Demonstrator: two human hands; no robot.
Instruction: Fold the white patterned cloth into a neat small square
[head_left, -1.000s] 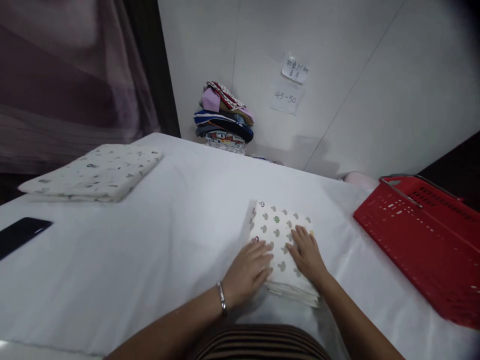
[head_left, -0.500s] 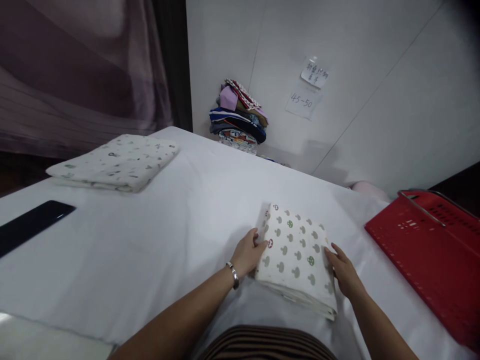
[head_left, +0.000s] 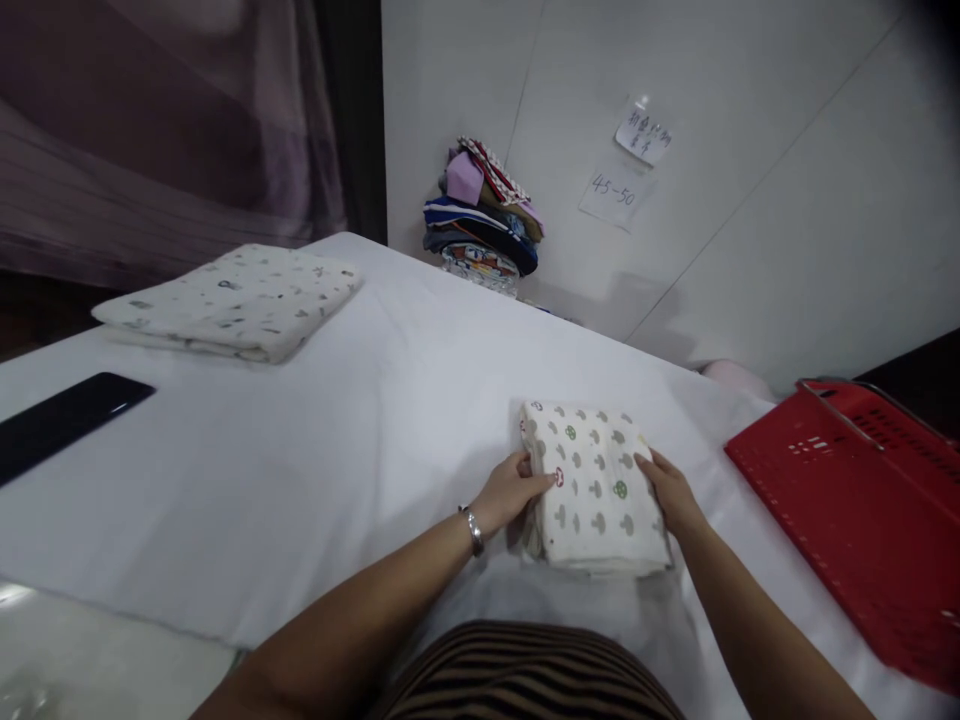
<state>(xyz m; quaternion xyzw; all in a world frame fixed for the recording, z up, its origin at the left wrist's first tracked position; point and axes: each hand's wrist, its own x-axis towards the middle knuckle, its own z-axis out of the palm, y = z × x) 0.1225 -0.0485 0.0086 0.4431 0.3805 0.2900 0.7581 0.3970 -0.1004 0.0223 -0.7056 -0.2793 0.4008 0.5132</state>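
A folded white cloth printed with grey, green and red mushrooms lies in front of me, its left side raised a little. My left hand pinches its left edge, thumb on top and fingers tucked underneath. On the opposite side, my right hand grips the right edge, its thumb on the upper face and the other fingers mostly hidden. A second folded cloth, white with small scattered prints, rests at the far left of the table.
A white-covered table bears everything. At the left lies a black phone-like slab. On the right stands a red plastic basket with a metal handle. Past the far edge is a stack of folded fabrics by the wall with paper notes.
Both hands have closed further onto the mushroom-print cloth. Its left side has lifted and the cloth has turned slightly, its front edge now farther from me. The view has shifted slightly.
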